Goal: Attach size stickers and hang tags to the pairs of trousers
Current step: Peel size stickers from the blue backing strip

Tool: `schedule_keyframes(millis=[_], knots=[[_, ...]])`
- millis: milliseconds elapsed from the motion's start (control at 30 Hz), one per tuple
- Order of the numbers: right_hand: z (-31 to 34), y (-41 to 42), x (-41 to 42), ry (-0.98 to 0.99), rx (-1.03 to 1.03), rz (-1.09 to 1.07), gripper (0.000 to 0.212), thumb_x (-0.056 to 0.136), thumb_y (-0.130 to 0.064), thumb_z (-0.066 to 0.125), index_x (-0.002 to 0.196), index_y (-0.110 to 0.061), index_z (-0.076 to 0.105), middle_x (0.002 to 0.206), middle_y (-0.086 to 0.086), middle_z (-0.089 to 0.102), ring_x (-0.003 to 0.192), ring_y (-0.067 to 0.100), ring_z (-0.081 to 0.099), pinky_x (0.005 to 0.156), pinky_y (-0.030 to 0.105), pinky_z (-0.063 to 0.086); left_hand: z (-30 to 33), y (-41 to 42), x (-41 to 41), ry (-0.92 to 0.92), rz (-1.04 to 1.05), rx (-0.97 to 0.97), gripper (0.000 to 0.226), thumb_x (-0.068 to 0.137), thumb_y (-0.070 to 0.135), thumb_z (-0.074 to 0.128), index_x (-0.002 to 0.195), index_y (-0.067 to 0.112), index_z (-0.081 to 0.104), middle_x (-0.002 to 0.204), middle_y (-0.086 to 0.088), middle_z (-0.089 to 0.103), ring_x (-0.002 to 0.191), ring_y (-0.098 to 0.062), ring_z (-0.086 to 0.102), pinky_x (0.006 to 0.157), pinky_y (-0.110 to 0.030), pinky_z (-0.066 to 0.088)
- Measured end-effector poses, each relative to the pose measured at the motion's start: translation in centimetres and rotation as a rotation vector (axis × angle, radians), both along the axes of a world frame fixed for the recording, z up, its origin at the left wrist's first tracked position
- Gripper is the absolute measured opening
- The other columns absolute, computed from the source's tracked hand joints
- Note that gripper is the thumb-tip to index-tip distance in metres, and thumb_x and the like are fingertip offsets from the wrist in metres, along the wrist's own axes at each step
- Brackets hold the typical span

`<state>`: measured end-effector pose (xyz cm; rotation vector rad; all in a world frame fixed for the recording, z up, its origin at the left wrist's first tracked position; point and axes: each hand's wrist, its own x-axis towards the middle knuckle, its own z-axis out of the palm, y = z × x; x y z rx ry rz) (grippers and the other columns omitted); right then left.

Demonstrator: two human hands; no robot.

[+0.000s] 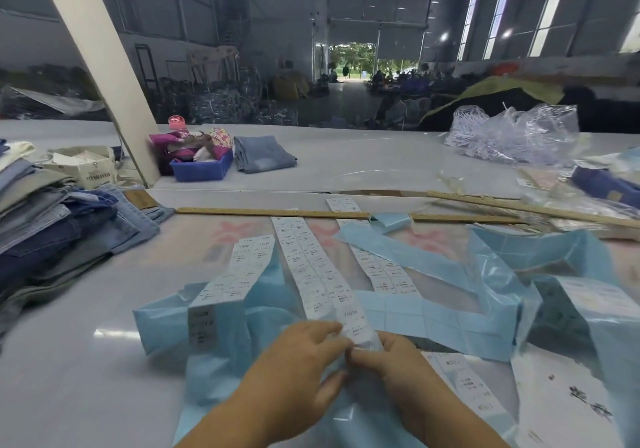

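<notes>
Long white strips of printed size stickers lie on pale blue backing paper across the middle of the table. My left hand and my right hand meet at the near end of one strip, both pinching its lower edge with the fingertips. A stack of folded trousers in several blues and greys sits at the left. A clear bag of white hang-tag fasteners rests at the far right.
A wooden ruler lies across the table beyond the strips, a second one angled at the right. A blue tray of oddments, folded jeans, a small box and a slanted white post stand further back.
</notes>
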<state>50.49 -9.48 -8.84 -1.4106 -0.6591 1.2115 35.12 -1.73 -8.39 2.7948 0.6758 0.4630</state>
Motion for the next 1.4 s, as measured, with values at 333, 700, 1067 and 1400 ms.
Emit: schedule_keyframes(millis=[333,700,1067,1400], knots=[[-2.4,-1.1,0.5,-0.087,0.073,0.093,0.031,0.061,0.008,0.067,0.090,-0.004,0.071,0.079,0.008,0.075,0.071,0.014,0.069,0.063,0.024,0.052,-2.1,-0.7,0.4,0.047,0.117,0.089,0.036,0.094,0.044,0.042,0.126,0.034,0.054,0.127,0.016,0.048,0.123,-0.009,0.039,0.119,-0.031,0.009],[-2.9,-0.8,0.0,-0.225,0.241,0.106,0.040,0.057,-0.001,0.050,0.086,-0.014,0.075,0.070,0.000,0.071,0.063,0.007,0.060,0.057,0.018,0.045,-0.7,0.4,1.9,-0.204,0.137,-0.023,0.018,0.092,0.042,0.054,0.092,0.029,0.067,0.088,0.016,0.063,0.088,-0.005,0.051,0.097,-0.024,0.028],[-1.1,-0.7,-0.2,-0.360,0.265,0.095,0.015,0.075,-0.006,0.055,0.079,-0.011,0.068,0.058,-0.009,0.055,0.054,0.003,0.046,0.052,0.014,0.037,0.9,1.3,2.1,-0.234,0.182,-0.218,0.013,0.092,0.031,0.063,0.084,0.025,0.072,0.079,0.009,0.067,0.078,-0.007,0.059,0.075,-0.028,0.046],[-0.4,0.3,0.3,-0.531,0.168,0.105,0.023,0.092,-0.014,0.060,0.070,-0.019,0.060,0.058,-0.012,0.051,0.056,0.003,0.045,0.056,0.018,0.037,1.6,0.8,2.9,-0.133,0.252,0.017,0.018,0.102,0.029,0.040,0.084,0.026,0.045,0.089,0.004,0.060,0.080,-0.023,0.052,0.072,-0.030,0.027]])
